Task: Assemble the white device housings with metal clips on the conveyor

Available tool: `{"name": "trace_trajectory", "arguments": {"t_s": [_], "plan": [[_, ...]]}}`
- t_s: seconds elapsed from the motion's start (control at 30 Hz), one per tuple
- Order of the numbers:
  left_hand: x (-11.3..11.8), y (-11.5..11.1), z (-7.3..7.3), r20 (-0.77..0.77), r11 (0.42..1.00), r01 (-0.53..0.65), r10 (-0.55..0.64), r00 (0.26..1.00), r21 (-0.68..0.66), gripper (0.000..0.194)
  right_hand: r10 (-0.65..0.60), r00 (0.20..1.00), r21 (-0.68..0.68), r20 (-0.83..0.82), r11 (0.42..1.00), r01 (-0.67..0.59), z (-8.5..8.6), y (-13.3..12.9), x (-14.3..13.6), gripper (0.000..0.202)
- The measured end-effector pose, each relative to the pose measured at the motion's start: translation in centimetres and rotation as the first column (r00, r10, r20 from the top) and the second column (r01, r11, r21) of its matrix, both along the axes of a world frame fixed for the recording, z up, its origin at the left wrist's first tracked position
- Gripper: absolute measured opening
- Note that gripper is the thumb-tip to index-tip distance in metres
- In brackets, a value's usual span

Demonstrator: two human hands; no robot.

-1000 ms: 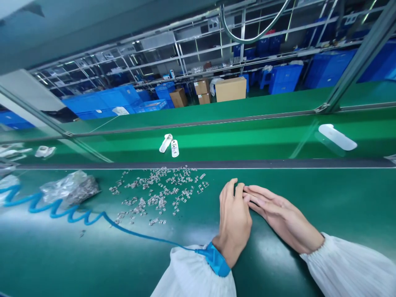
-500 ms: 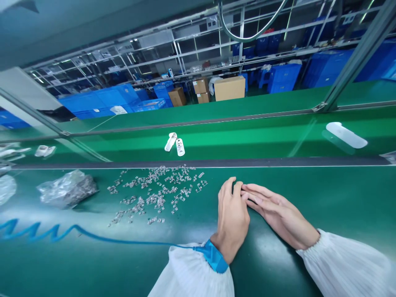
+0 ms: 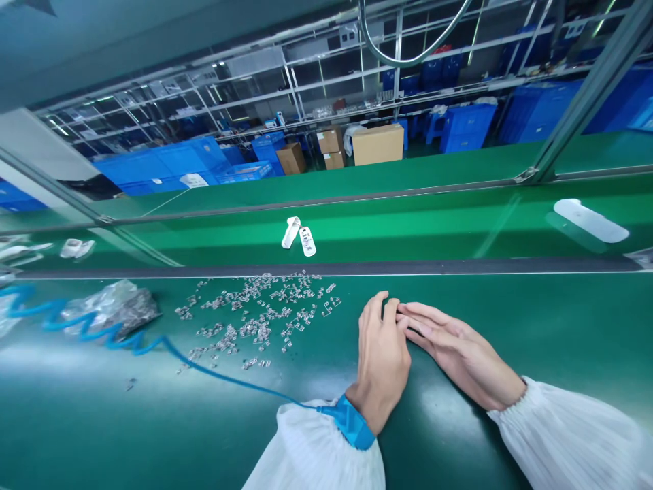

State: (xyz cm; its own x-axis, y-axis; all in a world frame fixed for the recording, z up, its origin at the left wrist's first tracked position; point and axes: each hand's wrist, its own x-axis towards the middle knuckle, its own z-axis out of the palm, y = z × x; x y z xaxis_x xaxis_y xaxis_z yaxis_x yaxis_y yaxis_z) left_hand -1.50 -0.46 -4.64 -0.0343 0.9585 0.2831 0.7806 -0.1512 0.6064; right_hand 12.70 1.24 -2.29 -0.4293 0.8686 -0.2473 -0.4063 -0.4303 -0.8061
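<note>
Small parts [image 3: 262,332], bag [image 3: 115,297] on green bench [image 3: 204,435]

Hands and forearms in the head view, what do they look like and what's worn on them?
The left hand and the right hand are bare. The loose white fabric sleeves are gathered at the cuff. A blue wristband circles the left wrist, attached to a thin blue cord, coiled farther out.

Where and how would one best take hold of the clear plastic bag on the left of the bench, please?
Probably by the crumpled film at the upper left of the bag, pinched from above, since it looks loose there, while the dark contents bulge the right end and the blue coiled cord crosses the near side in this view.
</note>
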Motion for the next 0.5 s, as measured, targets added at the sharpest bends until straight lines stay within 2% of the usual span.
{"name": "trace_trajectory", "arguments": {"t_s": [0.27, 0.5], "plan": [[0.0, 0.01, -0.23, -0.052, 0.999, -0.001, 0.003, 0.999, 0.039, 0.034, 0.011, 1.0, -0.022, -0.007, 1.0, -0.011, 0.29, -0.04, 0.04, 0.034], [-0.08, -0.48, 0.51, 0.015, 1.0, -0.005, 0.005, 1.0, -0.02, 0.036, -0.005, 0.999, -0.055, 0.048, 0.998, 0.007, 0.57, -0.11, -0.19, 0.036]]}}
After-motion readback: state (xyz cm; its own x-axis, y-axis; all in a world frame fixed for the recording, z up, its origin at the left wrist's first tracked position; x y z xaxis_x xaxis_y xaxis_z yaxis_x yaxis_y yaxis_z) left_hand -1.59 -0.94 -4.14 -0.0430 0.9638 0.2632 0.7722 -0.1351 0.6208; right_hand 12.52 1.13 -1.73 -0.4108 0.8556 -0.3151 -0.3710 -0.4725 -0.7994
